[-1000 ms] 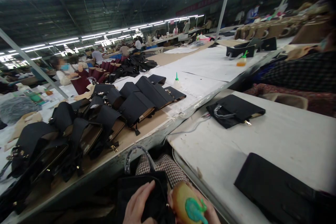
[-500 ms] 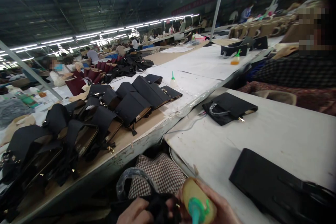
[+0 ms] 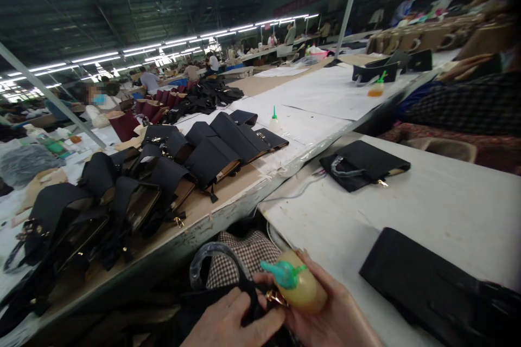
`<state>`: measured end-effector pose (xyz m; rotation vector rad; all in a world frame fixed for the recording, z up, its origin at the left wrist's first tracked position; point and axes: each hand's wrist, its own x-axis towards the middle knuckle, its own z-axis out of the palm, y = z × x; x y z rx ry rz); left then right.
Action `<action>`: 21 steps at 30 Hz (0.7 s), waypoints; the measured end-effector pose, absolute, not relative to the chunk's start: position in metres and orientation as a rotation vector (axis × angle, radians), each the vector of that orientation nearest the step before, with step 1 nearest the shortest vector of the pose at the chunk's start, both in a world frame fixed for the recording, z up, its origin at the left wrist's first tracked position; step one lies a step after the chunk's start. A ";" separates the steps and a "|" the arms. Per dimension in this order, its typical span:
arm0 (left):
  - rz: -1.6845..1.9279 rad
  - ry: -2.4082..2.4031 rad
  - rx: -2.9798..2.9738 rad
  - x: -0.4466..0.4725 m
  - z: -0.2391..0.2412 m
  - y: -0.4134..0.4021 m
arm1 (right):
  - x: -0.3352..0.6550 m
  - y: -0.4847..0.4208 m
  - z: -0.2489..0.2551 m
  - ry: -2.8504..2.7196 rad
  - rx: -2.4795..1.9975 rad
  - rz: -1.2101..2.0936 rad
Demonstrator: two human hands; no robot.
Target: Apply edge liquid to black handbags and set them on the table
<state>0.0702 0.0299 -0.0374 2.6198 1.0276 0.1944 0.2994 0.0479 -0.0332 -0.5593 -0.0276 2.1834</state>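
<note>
1. Black bag (image 3: 195, 303): in the person's lap, under and between the fingers of both hands. Dark, soft-looking; lower part in shadow and cut off by the picture's edge.
2. Its handle (image 3: 199, 260): arched, with a shiny clear wrap, standing up beyond the left fingers.
3. Gold clasp (image 3: 275, 297): bright metal, just right of the left fingertips, close against the bottle.
4. Left hand (image 3: 232, 321): fingers bent, partly closed about the bag's black material, thumb reaching toward the clasp. Firmness of grip: cannot tell.
5. Squeeze bottle (image 3: 307, 293): rounded, translucent yellow; teal cap (image 3: 287, 275), nozzle aimed leftward, small brighter green tab at the side. Lies in the right fingers, tilted.
6. Right hand (image 3: 336, 314): fingers wrapped round the bottle, some tips at the bag's edge.
7. Checked cloth (image 3: 258, 246): brown and white, beyond the fingers, seen partly through the handle.
8. White tabletop (image 3: 451, 195): right of the right fingers, carrying a flat black bag near them.
9. More black bags (image 3: 214, 160): heaped, beyond and left of the left fingers.
</note>
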 end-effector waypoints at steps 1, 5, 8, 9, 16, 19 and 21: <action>0.165 1.015 2.650 0.073 -0.033 0.030 | 0.296 0.050 -0.028 -0.044 -0.535 2.202; 0.149 0.991 2.601 0.078 -0.035 0.026 | 0.288 0.059 -0.010 -0.161 -0.582 2.232; 0.195 1.016 2.477 0.079 -0.042 0.022 | 0.289 0.064 -0.004 -0.236 -0.735 2.225; 0.193 1.031 2.453 0.079 -0.043 0.021 | 0.290 0.065 -0.003 -0.251 -0.780 2.210; 0.339 1.180 2.001 0.049 -0.023 0.020 | 0.323 0.071 -0.016 -0.414 -0.929 2.133; 0.505 1.269 1.611 0.013 -0.009 0.028 | 0.336 0.066 -0.025 -0.367 -0.891 2.079; 0.668 1.221 1.367 -0.013 -0.004 0.033 | 0.339 0.061 -0.031 -0.304 -0.901 2.027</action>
